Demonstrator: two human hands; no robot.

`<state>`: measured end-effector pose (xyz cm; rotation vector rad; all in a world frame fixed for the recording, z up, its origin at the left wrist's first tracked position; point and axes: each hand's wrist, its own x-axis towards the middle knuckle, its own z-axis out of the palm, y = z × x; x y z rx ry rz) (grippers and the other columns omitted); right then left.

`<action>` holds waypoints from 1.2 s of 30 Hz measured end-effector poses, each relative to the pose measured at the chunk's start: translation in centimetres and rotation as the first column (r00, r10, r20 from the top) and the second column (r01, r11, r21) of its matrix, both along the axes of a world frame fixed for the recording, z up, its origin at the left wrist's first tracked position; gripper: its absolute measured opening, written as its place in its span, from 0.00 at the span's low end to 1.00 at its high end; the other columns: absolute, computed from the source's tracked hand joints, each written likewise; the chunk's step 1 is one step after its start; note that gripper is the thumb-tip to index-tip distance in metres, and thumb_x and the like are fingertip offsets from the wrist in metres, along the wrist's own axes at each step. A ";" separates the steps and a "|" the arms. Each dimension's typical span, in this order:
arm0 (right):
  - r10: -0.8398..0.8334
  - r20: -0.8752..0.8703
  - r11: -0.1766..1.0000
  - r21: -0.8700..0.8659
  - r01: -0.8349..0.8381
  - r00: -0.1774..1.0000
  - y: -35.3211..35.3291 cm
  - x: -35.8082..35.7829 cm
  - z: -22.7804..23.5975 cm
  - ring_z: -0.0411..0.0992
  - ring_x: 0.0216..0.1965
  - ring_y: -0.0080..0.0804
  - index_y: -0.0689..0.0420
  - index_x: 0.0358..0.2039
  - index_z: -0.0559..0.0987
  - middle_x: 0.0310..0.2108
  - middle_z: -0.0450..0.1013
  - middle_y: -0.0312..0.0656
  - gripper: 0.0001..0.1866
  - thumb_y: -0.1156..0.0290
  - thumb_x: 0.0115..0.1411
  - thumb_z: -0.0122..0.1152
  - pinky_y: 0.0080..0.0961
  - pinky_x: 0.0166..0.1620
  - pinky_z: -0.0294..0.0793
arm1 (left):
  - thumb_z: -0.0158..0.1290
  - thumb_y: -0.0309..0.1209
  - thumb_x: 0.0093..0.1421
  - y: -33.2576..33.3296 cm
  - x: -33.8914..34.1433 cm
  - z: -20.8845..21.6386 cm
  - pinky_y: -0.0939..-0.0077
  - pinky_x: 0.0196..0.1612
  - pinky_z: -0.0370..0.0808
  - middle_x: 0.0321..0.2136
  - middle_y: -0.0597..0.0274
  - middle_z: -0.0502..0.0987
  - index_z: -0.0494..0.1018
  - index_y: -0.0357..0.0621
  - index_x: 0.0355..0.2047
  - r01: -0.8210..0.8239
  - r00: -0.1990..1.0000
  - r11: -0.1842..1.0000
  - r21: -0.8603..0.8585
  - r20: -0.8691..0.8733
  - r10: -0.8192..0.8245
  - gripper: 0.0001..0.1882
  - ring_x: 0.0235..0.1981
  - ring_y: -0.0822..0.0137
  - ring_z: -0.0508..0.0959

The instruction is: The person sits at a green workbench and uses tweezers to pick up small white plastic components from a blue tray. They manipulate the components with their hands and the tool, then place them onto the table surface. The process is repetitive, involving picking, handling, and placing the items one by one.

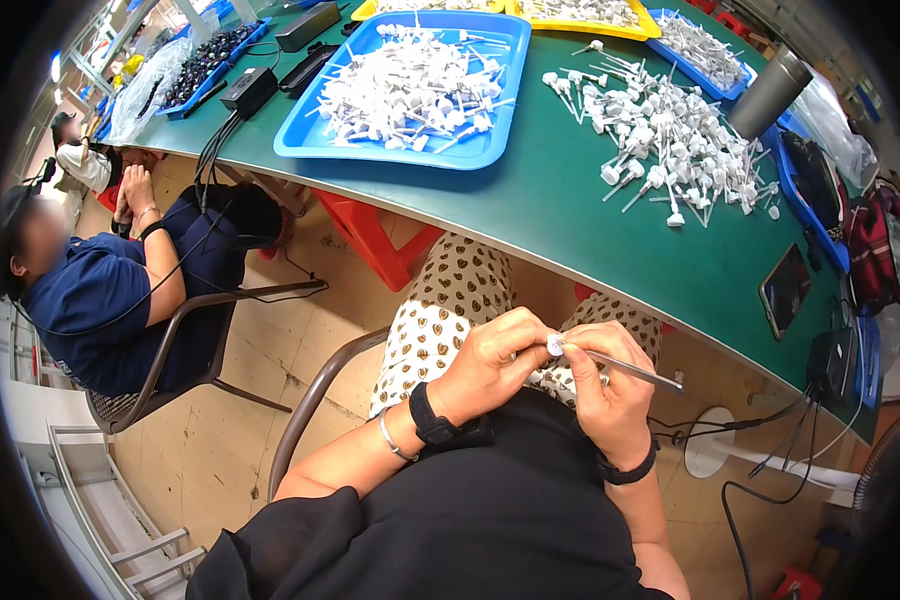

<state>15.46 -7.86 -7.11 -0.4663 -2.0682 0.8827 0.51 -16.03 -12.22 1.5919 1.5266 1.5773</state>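
Note:
Above my lap, my left hand [502, 358] is closed, its thumb and fingertips pinching a small white round plastic piece [555, 344]. My right hand [612, 392] meets it there, fingertips at the piece's right side. A slim metal tool [642, 371] is gripped in the right hand and sticks out to the right; its exact kind is hidden by the fingers. On the green table lies a loose pile of white plastic pieces with thin stems [675, 140]. More such pieces [410, 88] fill a blue tray [390, 157] left of the pile.
Yellow trays [610, 29] stand at the far edge. A dark metal cylinder [770, 94], a phone [785, 290] and a black box with cables [832, 362] are on the right of the table [560, 225]. A seated co-worker [120, 290] is at left, beside a red stool [375, 238].

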 end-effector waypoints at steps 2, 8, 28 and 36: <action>0.018 0.013 1.000 0.020 -0.018 1.000 0.0 0.1 0.0 0.76 0.29 0.34 0.61 0.35 0.78 0.31 0.79 0.42 0.03 0.79 0.61 0.64 0.26 0.32 0.76 | 0.61 0.18 0.57 -0.1 -0.1 0.1 0.72 0.32 0.76 0.31 0.58 0.78 0.79 0.38 0.38 0.005 1.000 1.000 -0.001 0.000 -0.005 0.08 0.31 0.63 0.79; -0.016 -0.159 0.981 -0.192 -0.015 0.987 -0.4 -0.2 -1.0 0.76 0.31 0.30 0.62 0.37 0.79 0.32 0.79 0.43 0.03 0.79 0.63 0.64 0.24 0.34 0.76 | 0.60 0.17 0.58 0.0 -0.3 0.8 0.77 0.31 0.77 0.31 0.58 0.78 0.79 0.37 0.38 0.029 0.996 0.999 -0.026 0.090 -0.027 0.07 0.30 0.68 0.80; 0.019 -0.004 0.973 -0.232 -0.019 1.000 0.0 0.5 0.5 0.78 0.32 0.31 0.63 0.37 0.80 0.33 0.79 0.42 0.04 0.79 0.62 0.65 0.25 0.36 0.77 | 0.60 0.19 0.60 0.0 -0.7 -0.2 0.77 0.35 0.79 0.35 0.57 0.80 0.79 0.34 0.39 0.087 0.994 0.995 -0.043 0.074 -0.084 0.06 0.34 0.67 0.82; -0.073 -0.183 0.864 -0.503 -0.029 0.980 -0.1 0.9 -0.4 0.78 0.38 0.26 0.65 0.41 0.80 0.40 0.78 0.43 0.06 0.80 0.63 0.64 0.21 0.42 0.77 | 0.54 0.24 0.67 -0.2 -0.6 0.0 0.76 0.41 0.83 0.40 0.55 0.79 0.79 0.33 0.41 0.190 0.880 0.978 -0.085 0.457 -0.131 0.07 0.37 0.66 0.84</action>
